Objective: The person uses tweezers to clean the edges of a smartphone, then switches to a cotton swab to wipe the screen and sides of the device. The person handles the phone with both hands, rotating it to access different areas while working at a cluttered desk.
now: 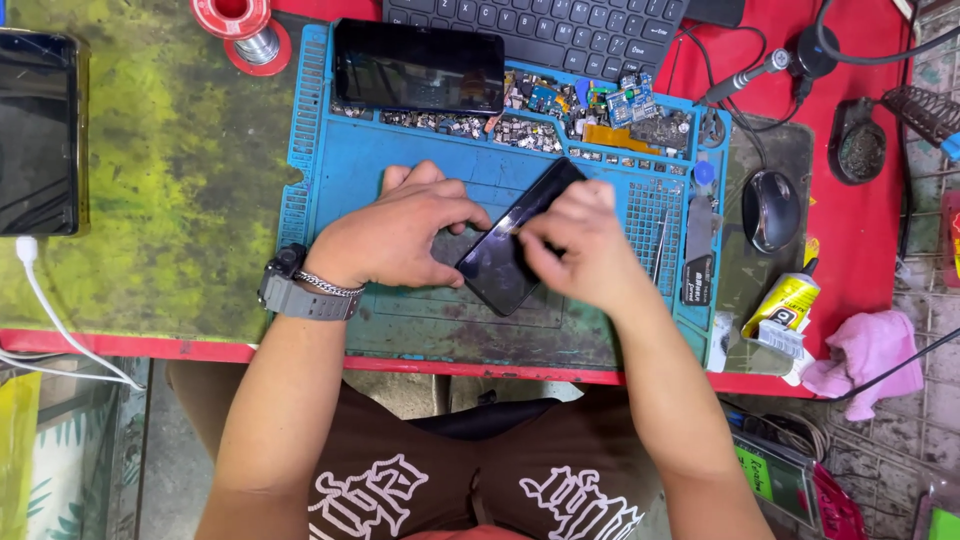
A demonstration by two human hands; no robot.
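Red tabletop (860,230) spreads under us, with a worn green mat (180,180) at nine o'clock and a blue repair mat (400,160) at the centre. On the blue mat our left hand (395,235) rests palm down, fingers (450,195) curled and close together, its fingertips touching the near left edge of a dark phone (505,262). That phone lies tilted, running from about seven o'clock up to one o'clock, just right of the mat's middle. Our right hand (580,245) covers the phone's right side, fingers bunched together and pressed to the glass; whether they pinch a small tool we cannot tell, since the hand is blurred. A grey wristwatch (295,290) and a chain bracelet sit on the left wrist.

At twelve o'clock a second dark phone (418,66) lies flat along the mat's top edge, with a black keyboard (540,28) beyond it. Small loose parts and circuit pieces (590,110) fill the mat's top trays at one o'clock. A solder spool (245,30) stands at eleven o'clock. A black mouse (772,208) sits at three o'clock, a yellow glue tube (785,305) and a pink cloth (865,355) at four o'clock. A tablet (38,130) with a white cable lies at the far nine o'clock edge.
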